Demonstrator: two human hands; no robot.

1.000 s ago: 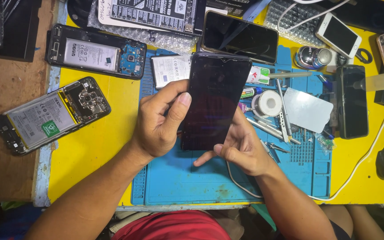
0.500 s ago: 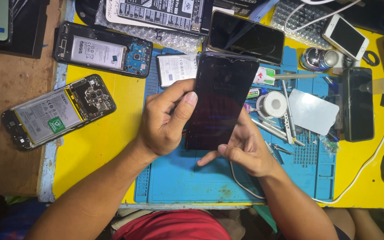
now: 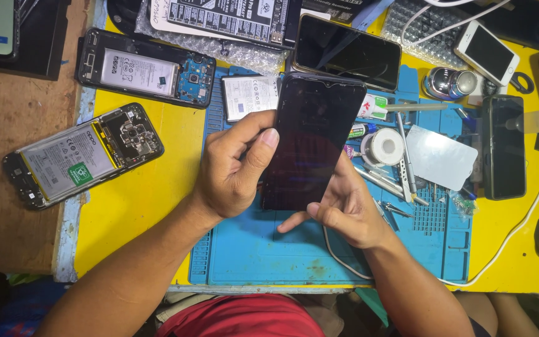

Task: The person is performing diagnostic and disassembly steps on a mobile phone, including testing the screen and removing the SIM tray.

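**Dark phone held up over the blue mat, both hands on it**

I'm looking straight down at the black phone (image 3: pixel 313 140), screen side up and dark, held just above the blue work mat (image 3: pixel 263 249) in the middle of the yellow tabletop (image 3: pixel 145 200). The left hand (image 3: pixel 235 171) has it by the left edge, thumb laid along the glass and the fingers curled behind, pinching that side. The right hand (image 3: pixel 347 212) sits under the lower right corner; its thumb presses on the bottom edge, one finger points left beneath the phone, the rest are tucked behind where I can't see them. The phone tilts a little, its top end leaning right.

Around it: a loose white battery (image 3: pixel 251 97) lies on the mat just beside the phone's upper left corner. Right of the phone there's a roll of white tape (image 3: pixel 387 146), a pair of tweezers (image 3: pixel 405 159) and a pale plastic card (image 3: pixel 441 156), all close together on the mat. Further right a second dark phone (image 3: pixel 504 146) lies flat, with a white cable (image 3: pixel 519 228) curving past it. Above, another phone with a glossy screen (image 3: pixel 347 51) lies crosswise. Off to the left, two opened phones show their insides: one (image 3: pixel 82 156) half on the yellow, half on the brown board, the other (image 3: pixel 146 67) higher up with its blue circuit board exposed.
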